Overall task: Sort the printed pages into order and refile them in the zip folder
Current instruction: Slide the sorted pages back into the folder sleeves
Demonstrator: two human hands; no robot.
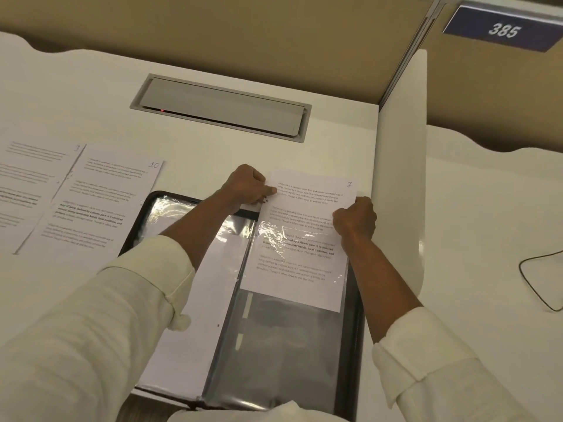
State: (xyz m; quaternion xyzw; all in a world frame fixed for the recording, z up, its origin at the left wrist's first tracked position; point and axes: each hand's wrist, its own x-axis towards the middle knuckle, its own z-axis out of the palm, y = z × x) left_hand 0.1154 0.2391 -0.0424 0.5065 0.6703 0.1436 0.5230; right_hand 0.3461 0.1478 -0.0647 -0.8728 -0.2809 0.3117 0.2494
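Seemingly three pages (304, 239) (103, 202) (27, 184), one folder (283, 345), two hands (248, 185) (355, 219)

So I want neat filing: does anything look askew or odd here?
Page 7 is only partway into its sleeve, its top sticking out beyond the folder while the left hand and right hand grip its edges.

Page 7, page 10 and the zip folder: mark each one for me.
page 7 (301, 217): head view, second text block of the sheet.
page 10 (91, 213): head view, bold paragraph at mid-sheet.
zip folder (355, 345): head view, dark right-hand rim.
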